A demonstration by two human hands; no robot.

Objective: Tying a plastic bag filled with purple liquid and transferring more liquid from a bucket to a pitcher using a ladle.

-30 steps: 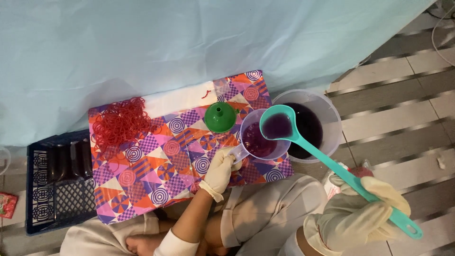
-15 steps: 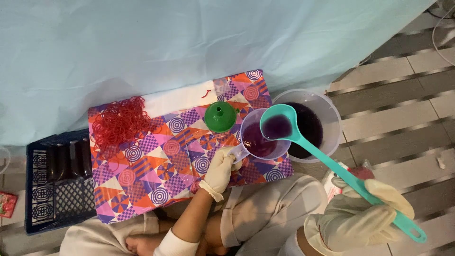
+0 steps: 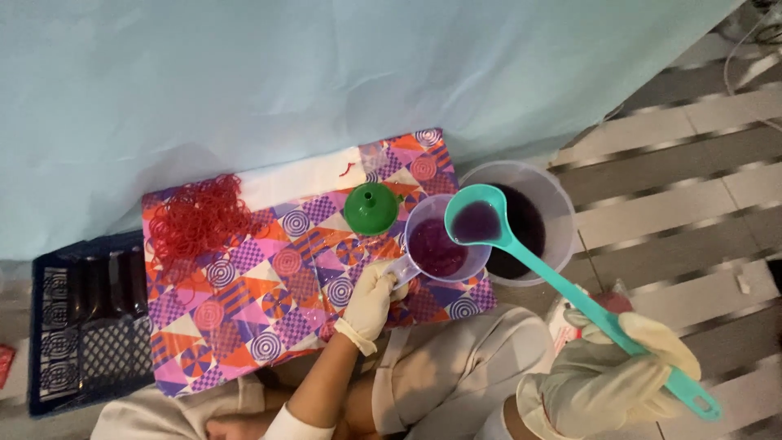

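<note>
While the right hand [image 3: 623, 379] grips it, the ladle [image 3: 476, 222] has barely shifted over the jug [image 3: 440, 244].

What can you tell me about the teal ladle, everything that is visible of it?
The teal ladle looks like plastic, with a round bowl and a long straight handle. Its bowl holds dark purple liquid and sits level over the rim of the clear measuring jug, beside the bucket of purple liquid. The handle slants down toward the lower right, where the gloved right hand grips it near the end. Only that hand touches it.
</note>
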